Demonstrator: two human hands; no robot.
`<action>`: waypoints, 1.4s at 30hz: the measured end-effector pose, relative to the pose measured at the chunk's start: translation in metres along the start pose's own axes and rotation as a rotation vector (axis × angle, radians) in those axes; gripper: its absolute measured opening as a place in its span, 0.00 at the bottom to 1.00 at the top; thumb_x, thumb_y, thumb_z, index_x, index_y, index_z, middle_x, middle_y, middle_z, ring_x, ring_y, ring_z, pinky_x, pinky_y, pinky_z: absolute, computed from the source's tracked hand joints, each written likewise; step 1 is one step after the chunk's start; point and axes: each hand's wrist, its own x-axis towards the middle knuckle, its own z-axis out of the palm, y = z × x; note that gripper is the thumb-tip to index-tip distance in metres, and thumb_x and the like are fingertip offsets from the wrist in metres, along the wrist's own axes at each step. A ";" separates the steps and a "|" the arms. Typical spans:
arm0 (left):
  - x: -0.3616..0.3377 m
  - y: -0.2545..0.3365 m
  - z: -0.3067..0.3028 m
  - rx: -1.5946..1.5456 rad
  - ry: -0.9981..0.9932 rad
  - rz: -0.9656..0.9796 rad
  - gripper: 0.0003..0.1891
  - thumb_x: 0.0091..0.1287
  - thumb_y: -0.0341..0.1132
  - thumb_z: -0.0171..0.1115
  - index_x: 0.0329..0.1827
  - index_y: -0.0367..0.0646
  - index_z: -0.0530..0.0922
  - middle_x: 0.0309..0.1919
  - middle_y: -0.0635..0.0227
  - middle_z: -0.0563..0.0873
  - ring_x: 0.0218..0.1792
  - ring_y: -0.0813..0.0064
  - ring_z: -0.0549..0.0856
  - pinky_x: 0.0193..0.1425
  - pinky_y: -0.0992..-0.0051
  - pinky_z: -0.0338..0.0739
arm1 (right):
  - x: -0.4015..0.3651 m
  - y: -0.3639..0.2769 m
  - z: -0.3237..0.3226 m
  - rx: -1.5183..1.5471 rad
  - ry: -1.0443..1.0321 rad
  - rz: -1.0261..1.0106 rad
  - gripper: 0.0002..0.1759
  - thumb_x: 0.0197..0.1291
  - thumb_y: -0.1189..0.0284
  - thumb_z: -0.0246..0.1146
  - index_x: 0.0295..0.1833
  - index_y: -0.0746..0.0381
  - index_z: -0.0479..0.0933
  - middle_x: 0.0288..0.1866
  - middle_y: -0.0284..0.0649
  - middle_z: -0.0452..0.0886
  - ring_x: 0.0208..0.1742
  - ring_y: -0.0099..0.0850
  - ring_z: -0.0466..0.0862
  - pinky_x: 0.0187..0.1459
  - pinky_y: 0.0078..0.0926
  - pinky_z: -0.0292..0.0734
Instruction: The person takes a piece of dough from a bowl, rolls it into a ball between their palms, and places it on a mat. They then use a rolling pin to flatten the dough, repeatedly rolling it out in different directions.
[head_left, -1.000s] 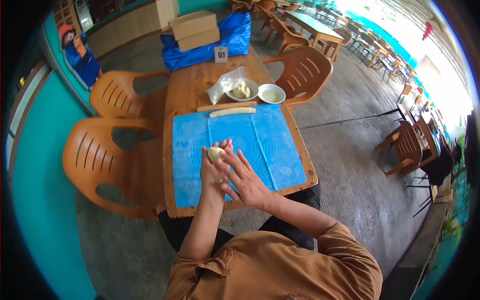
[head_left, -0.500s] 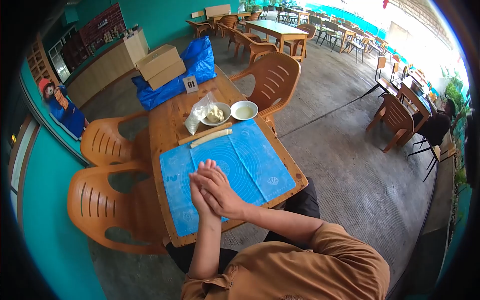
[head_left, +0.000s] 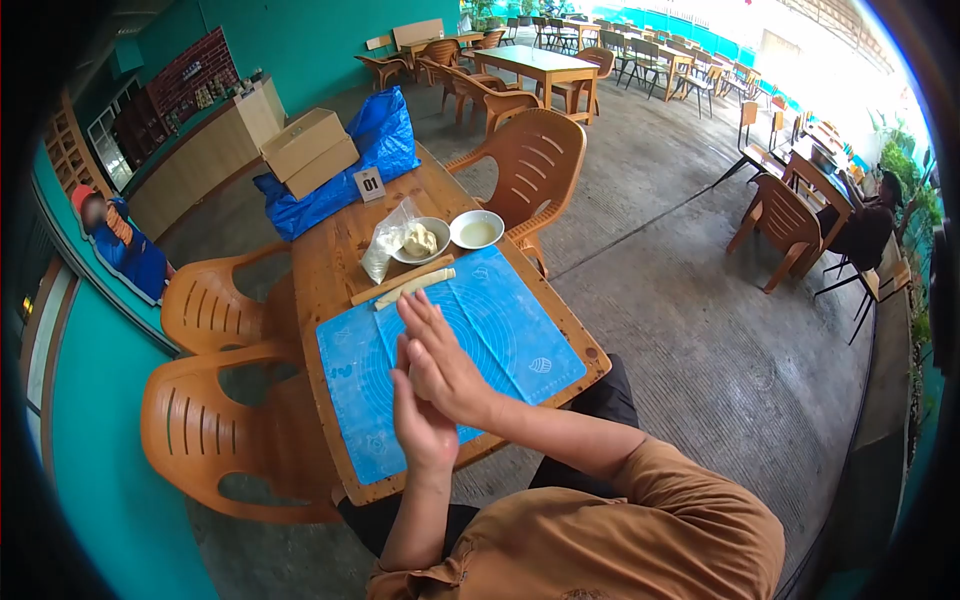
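My left hand [head_left: 424, 428] and my right hand [head_left: 447, 372] meet palm to palm above the blue mat [head_left: 500, 347]. The right one lies further forward, its fingers stretched out; the left one's fingers are extended and partly covered by it. Whatever may be between the palms is hidden. Beyond them, a pale dough strip [head_left: 414, 288] rests on the mat beside a wooden rolling pin [head_left: 388, 284]. Further back are a bowl with dough [head_left: 420, 240], a bowl of pale liquid [head_left: 477, 231] and a plastic bag of white powder [head_left: 379, 257].
A cardboard box [head_left: 309, 155] sits on a blue bag [head_left: 388, 135] at the table's far end, near a number card [head_left: 369, 185]. Orange plastic chairs [head_left: 215, 432] flank the wooden table [head_left: 322, 262]. Another person [head_left: 868, 225] sits at the far right.
The right hand has slid forward over the left, its fingers now straighter and pointing further away. The left hand has shifted slightly back toward me. The view has moved a little.
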 end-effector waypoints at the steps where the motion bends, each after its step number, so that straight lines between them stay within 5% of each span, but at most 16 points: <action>1: 0.008 0.011 0.004 -0.001 -0.006 0.003 0.34 0.89 0.53 0.37 0.90 0.42 0.50 0.88 0.56 0.56 0.89 0.62 0.53 0.89 0.55 0.51 | -0.002 0.001 0.001 0.047 0.023 0.020 0.33 0.83 0.66 0.49 0.87 0.65 0.55 0.90 0.57 0.51 0.91 0.55 0.48 0.88 0.56 0.40; 3: 0.029 0.039 0.009 -0.184 0.301 0.180 0.34 0.89 0.51 0.34 0.90 0.41 0.47 0.89 0.56 0.54 0.89 0.58 0.52 0.90 0.53 0.47 | -0.030 -0.022 0.022 0.029 -0.002 -0.120 0.34 0.82 0.68 0.50 0.88 0.65 0.53 0.91 0.58 0.49 0.91 0.54 0.47 0.88 0.53 0.43; 5: 0.038 0.010 -0.036 0.087 0.219 0.330 0.35 0.89 0.52 0.34 0.90 0.41 0.46 0.90 0.58 0.53 0.89 0.59 0.52 0.90 0.53 0.47 | -0.028 -0.048 0.007 0.036 -0.128 -0.093 0.34 0.83 0.67 0.50 0.88 0.67 0.52 0.91 0.58 0.48 0.91 0.53 0.47 0.88 0.49 0.45; 7: 0.023 -0.023 -0.054 0.279 -0.188 0.236 0.37 0.88 0.57 0.33 0.90 0.41 0.48 0.89 0.57 0.54 0.89 0.61 0.53 0.91 0.56 0.45 | -0.001 -0.019 -0.005 0.039 -0.059 -0.065 0.34 0.84 0.66 0.50 0.88 0.67 0.52 0.91 0.59 0.48 0.92 0.53 0.47 0.88 0.48 0.44; 8: 0.002 0.019 0.010 1.206 -0.127 0.281 0.39 0.87 0.60 0.28 0.90 0.40 0.50 0.89 0.58 0.55 0.89 0.61 0.51 0.92 0.58 0.41 | 0.004 -0.005 -0.007 0.042 0.012 -0.034 0.35 0.84 0.66 0.49 0.88 0.68 0.52 0.91 0.59 0.47 0.92 0.52 0.47 0.88 0.47 0.43; 9: 0.001 0.015 0.013 1.210 -0.136 0.278 0.39 0.87 0.60 0.28 0.90 0.40 0.50 0.89 0.58 0.55 0.89 0.61 0.51 0.92 0.58 0.41 | 0.000 0.004 -0.003 0.042 0.021 -0.031 0.35 0.84 0.66 0.49 0.88 0.68 0.52 0.91 0.59 0.47 0.92 0.52 0.47 0.88 0.47 0.43; 11: 0.005 0.010 0.015 0.277 0.080 0.262 0.39 0.87 0.59 0.24 0.89 0.39 0.51 0.89 0.58 0.54 0.89 0.60 0.53 0.92 0.60 0.38 | -0.011 0.012 0.004 0.177 0.008 0.166 0.35 0.85 0.65 0.48 0.88 0.69 0.50 0.91 0.59 0.46 0.91 0.51 0.48 0.88 0.46 0.43; 13: 0.030 0.027 0.001 0.406 0.105 0.425 0.39 0.87 0.59 0.23 0.89 0.38 0.50 0.89 0.57 0.53 0.89 0.60 0.50 0.92 0.60 0.39 | -0.039 -0.027 0.020 0.205 -0.054 0.112 0.35 0.88 0.59 0.42 0.89 0.67 0.46 0.91 0.57 0.49 0.91 0.48 0.50 0.87 0.40 0.45; 19: -0.007 0.003 0.009 0.709 0.028 0.183 0.39 0.88 0.56 0.37 0.89 0.36 0.47 0.90 0.50 0.48 0.90 0.59 0.46 0.91 0.58 0.44 | 0.006 -0.001 -0.007 0.486 -0.079 0.216 0.34 0.87 0.59 0.43 0.88 0.68 0.51 0.90 0.58 0.52 0.91 0.52 0.51 0.86 0.43 0.51; 20: -0.003 -0.006 0.009 0.325 0.021 0.117 0.38 0.88 0.55 0.37 0.89 0.37 0.47 0.90 0.56 0.48 0.90 0.61 0.45 0.91 0.57 0.42 | 0.006 0.001 -0.010 0.331 -0.046 0.227 0.34 0.87 0.60 0.44 0.87 0.68 0.52 0.90 0.59 0.52 0.91 0.53 0.50 0.86 0.44 0.51; 24: 0.055 0.018 -0.034 0.191 0.275 0.344 0.40 0.87 0.59 0.36 0.90 0.38 0.46 0.90 0.57 0.49 0.90 0.61 0.47 0.91 0.53 0.44 | -0.032 -0.026 0.016 0.050 -0.121 0.018 0.34 0.85 0.63 0.47 0.88 0.68 0.52 0.91 0.60 0.47 0.91 0.56 0.46 0.87 0.48 0.45; 26: 0.046 0.011 -0.044 -0.011 0.080 0.142 0.38 0.87 0.56 0.38 0.90 0.40 0.50 0.89 0.56 0.54 0.89 0.60 0.53 0.90 0.50 0.46 | -0.026 -0.030 0.010 0.055 -0.132 -0.048 0.34 0.85 0.63 0.48 0.87 0.68 0.53 0.90 0.59 0.49 0.91 0.57 0.47 0.87 0.50 0.43; 27: 0.031 0.009 -0.033 0.309 -0.226 0.248 0.36 0.87 0.56 0.40 0.89 0.40 0.54 0.88 0.57 0.59 0.87 0.60 0.58 0.90 0.51 0.49 | -0.009 -0.021 0.004 0.114 -0.065 -0.039 0.34 0.84 0.64 0.49 0.87 0.69 0.54 0.89 0.59 0.53 0.91 0.56 0.49 0.87 0.52 0.43; 29: 0.008 0.003 0.008 0.018 0.155 -0.045 0.38 0.87 0.59 0.38 0.88 0.38 0.55 0.86 0.62 0.62 0.87 0.63 0.59 0.91 0.58 0.49 | 0.012 0.016 -0.018 -0.025 -0.088 0.063 0.35 0.85 0.62 0.47 0.87 0.69 0.53 0.90 0.58 0.52 0.91 0.56 0.47 0.87 0.51 0.41; 37: 0.032 0.030 -0.014 0.035 0.184 0.079 0.45 0.85 0.66 0.33 0.89 0.37 0.48 0.89 0.55 0.54 0.90 0.64 0.48 0.92 0.61 0.43 | -0.021 -0.015 0.010 0.189 -0.141 -0.082 0.38 0.86 0.56 0.39 0.89 0.68 0.45 0.91 0.58 0.50 0.92 0.53 0.43 0.87 0.52 0.31; 42: 0.011 0.007 -0.010 -0.208 0.117 -0.155 0.36 0.87 0.60 0.36 0.88 0.43 0.57 0.83 0.62 0.66 0.85 0.67 0.61 0.89 0.59 0.54 | 0.011 0.022 -0.006 0.113 -0.044 0.086 0.36 0.87 0.56 0.37 0.89 0.66 0.49 0.90 0.55 0.55 0.92 0.52 0.47 0.87 0.55 0.30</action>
